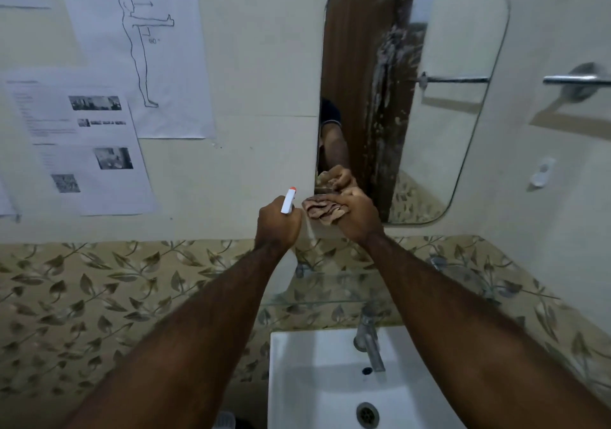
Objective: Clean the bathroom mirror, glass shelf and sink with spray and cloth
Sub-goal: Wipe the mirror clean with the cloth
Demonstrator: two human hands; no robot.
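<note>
At the mirror's seven o'clock corner, in the head view, the right hand [358, 218] has its fingers curled round a bunched brownish cloth [322, 212] and holds it against the edge of the glass. Just at its nine o'clock, the left hand [277, 225] is wrapped round a white spray bottle [288, 201], whose orange tip points up toward twelve. On the mirror [456, 48] a streak of foam [385, 75] runs from twelve down toward six, unwiped. By that sign the mirror step is under way. The cloth would do best starting at the top of the streak and coming down in overlapping passes, so drips are caught rather than smeared, with the bottle kept off the glass. Toward six o'clock sit the glass shelf [330, 299] and the sink [291, 356] with its tap [368, 336], probably next in line.
</note>
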